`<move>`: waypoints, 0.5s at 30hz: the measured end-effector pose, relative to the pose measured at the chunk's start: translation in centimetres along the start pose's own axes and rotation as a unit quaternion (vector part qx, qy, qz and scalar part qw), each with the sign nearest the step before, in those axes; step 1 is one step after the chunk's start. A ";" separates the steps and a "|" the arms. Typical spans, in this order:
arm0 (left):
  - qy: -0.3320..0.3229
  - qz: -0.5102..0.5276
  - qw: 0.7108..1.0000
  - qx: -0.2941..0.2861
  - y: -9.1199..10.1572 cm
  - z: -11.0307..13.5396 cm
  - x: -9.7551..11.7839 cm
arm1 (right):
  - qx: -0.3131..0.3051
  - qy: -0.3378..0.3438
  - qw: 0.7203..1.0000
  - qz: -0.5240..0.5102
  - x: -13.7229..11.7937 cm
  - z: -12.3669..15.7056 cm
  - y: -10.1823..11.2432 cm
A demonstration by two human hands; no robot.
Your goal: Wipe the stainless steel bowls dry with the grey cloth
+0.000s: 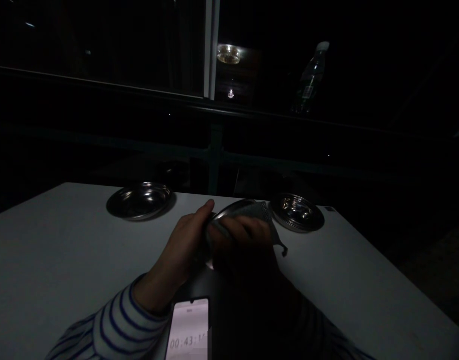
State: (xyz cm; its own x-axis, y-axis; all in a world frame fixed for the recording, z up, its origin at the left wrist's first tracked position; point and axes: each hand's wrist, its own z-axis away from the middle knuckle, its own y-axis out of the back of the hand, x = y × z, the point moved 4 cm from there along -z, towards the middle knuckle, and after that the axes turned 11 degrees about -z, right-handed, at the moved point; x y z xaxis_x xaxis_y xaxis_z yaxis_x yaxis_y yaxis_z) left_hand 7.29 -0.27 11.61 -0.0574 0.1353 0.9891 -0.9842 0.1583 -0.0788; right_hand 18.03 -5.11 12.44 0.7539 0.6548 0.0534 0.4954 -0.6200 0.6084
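Note:
My left hand (182, 245) grips the side of a shiny metal dish (235, 206), thumb pointing up along the edge. Only part of the rim shows, since both hands and the cloth cover most of it. A dark grey-green cloth (274, 232) is bunched in my right hand (244, 240), whose fingers are curled and pressed against the dish. One corner of the cloth, with a small loop, hangs out to the right. Deep shadow hides the lower part of my right hand.
On the white table (64, 260), a wide metal dish (139, 202) lies far left and stacked metal dishes (297, 215) far right. A lit phone (189, 325) showing a timer lies near my left wrist. Behind the table are a window frame (210, 50) and a plastic bottle (312, 80).

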 end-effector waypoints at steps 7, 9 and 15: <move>0.047 0.058 0.996 -0.044 -0.7 0.4 0.0 | 0.032 -0.144 0.988 -0.035 3.6 -0.3 1.3; 0.057 0.077 0.993 -0.063 -0.8 0.5 0.0 | 0.020 -0.106 0.994 -0.027 2.8 -0.4 1.0; 0.086 0.128 0.986 -0.068 -0.4 0.4 0.6 | 0.013 0.045 0.999 -0.002 -1.6 0.7 -1.1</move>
State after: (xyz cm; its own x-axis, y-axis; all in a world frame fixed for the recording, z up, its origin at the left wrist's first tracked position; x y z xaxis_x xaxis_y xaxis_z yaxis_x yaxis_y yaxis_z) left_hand 7.58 -0.61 12.24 -0.2607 0.3494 0.9000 -0.9091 0.2249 -0.3506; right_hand 16.60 -5.76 11.20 0.7115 0.6919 0.1226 0.5100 -0.6285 0.5873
